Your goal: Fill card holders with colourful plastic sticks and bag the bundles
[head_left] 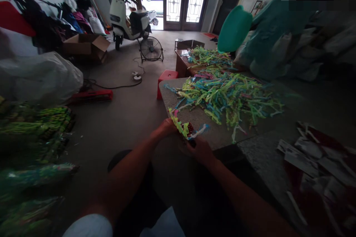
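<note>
Close to the near edge of the grey table [214, 139], both my hands are closed on a small bundle of thin yellow-green strips [180, 126]. Some pink, white and blue strips show in it, and its inner side looks dark red. My left hand [167, 127] grips the far-left side, its fingers partly hidden behind the bundle. My right hand [200, 149] is at the near-right end, with its fingertips in shadow. Just beyond lies a loose heap of similar green, blue and pink strips [222, 94] spread over the table.
A red stool [168, 75] stands at the table's left corner, with a floor fan [151, 49] and scooter [129, 20] beyond. Bundled green goods [41, 122] lie at left below a plastic bag [39, 76]. Flat red-and-white pieces [314, 155] lie at right. A teal basin-like object [234, 29] is behind the heap.
</note>
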`<state>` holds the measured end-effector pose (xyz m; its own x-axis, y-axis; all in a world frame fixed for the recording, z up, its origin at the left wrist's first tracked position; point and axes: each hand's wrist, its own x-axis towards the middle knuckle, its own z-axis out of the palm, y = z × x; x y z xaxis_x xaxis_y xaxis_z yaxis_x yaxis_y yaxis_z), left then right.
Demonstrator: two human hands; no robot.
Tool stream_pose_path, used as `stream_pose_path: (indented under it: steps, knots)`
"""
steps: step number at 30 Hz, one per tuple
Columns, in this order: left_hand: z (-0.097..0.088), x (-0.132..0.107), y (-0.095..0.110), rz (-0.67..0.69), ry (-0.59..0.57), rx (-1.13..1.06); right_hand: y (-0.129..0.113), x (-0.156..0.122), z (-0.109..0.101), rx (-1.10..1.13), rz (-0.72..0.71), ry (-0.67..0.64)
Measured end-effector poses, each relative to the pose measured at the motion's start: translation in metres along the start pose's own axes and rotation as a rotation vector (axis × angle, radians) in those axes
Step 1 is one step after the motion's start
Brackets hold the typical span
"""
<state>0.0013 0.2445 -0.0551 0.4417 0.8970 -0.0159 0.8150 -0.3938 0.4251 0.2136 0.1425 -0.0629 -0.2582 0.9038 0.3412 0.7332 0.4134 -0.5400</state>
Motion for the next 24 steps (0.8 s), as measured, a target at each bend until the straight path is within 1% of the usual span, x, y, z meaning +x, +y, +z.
stream_pose_path:
  steps: [5,8,13,16,19,21,24]
  knots:
    - [-0.002,0.0,0.006,-0.064,0.001,-0.005,-0.003,-0.002,0.008,0.04,0.134,0.1]
    - [-0.002,0.0,0.009,-0.076,-0.004,-0.006,-0.007,-0.002,0.009,0.07,0.131,0.133]
    - [-0.006,-0.002,0.012,-0.073,-0.009,-0.005,-0.011,0.001,0.003,0.048,0.109,0.074]
    - [-0.008,-0.003,0.013,-0.076,-0.017,-0.003,-0.013,0.0,0.001,0.05,0.102,0.073]
    - [-0.008,-0.002,0.012,-0.08,-0.023,0.003,-0.013,-0.002,0.001,0.062,0.061,0.05]
    - [-0.007,-0.001,0.011,-0.08,-0.025,0.004,-0.012,-0.004,0.002,0.024,0.043,0.038]
    - [-0.005,0.0,0.008,-0.073,-0.025,-0.005,-0.01,-0.005,0.004,-0.051,0.054,0.042]
